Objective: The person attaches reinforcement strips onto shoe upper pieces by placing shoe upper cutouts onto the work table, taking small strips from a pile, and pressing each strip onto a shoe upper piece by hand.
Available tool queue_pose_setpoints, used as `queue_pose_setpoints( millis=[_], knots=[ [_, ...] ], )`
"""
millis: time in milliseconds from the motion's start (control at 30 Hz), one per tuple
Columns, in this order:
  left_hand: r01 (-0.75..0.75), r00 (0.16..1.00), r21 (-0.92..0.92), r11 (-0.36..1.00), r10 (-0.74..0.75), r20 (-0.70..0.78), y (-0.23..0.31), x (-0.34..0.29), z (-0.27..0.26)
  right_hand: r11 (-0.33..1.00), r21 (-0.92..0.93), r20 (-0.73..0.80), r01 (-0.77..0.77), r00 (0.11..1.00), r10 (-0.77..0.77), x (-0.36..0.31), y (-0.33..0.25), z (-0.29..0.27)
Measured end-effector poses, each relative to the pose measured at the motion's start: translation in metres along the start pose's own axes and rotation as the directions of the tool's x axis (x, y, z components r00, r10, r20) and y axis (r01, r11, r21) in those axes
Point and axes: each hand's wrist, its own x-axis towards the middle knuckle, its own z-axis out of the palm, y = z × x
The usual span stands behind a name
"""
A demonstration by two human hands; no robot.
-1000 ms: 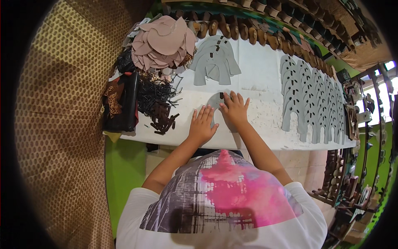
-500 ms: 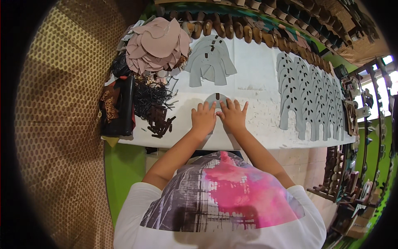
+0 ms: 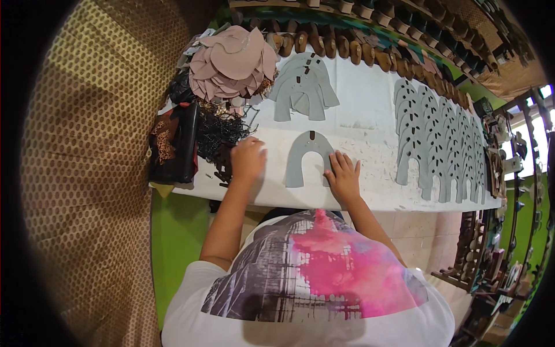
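A grey U-shaped shoe upper (image 3: 295,156) lies flat on the white table before me, a dark brown tab at the top of its curve. My right hand (image 3: 344,176) rests open beside its right leg, fingertips touching the edge. Over at the left, my left hand (image 3: 248,159) is at the edge of a pile of dark brown strips (image 3: 222,174), partly covering them. Its fingers are bent and blurred, so whether they hold anything is unclear. Behind the strips lies a heap of black beaded strings (image 3: 222,130).
Further back are a few overlapping grey uppers (image 3: 324,87) and a mound of pink cut pieces (image 3: 231,63). Overlapping rows of grey uppers with dark tabs (image 3: 439,144) cover the right side. Wooden shoe lasts (image 3: 355,53) line the back. A black box-like object (image 3: 184,144) stands at left.
My left hand has moved left off the grey upper to the brown strips. My right hand has slid down to the upper's right side, uncovering it. The view has shifted slightly.
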Motion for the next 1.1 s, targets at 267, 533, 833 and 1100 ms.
queue_pose_setpoints(
  millis=[267,533,833,1100],
  knots=[
    [0.111,0.991,0.326,0.939,-0.08,-0.105,-0.052,-0.002,-0.024,0.999,0.039,-0.016,-0.022,1.0,0.022,-0.003,0.0,-0.003],
    [0.037,0.999,0.363,0.931,-0.022,-0.045,-0.055,0.006,-0.027,0.998,0.053,-0.014,-0.028,0.999,0.029,-0.004,-0.001,-0.004],
    [-0.013,0.999,-0.049,0.999,0.011,-0.036,-0.029,0.017,-0.016,0.98,0.157,-0.009,-0.126,0.992,0.129,0.009,-0.007,-0.012],
    [0.385,0.768,-0.654,0.652,0.167,0.618,0.038,0.037,0.015,0.509,0.85,0.158,-0.132,0.987,-0.007,0.052,-0.046,-0.042]
  ],
)
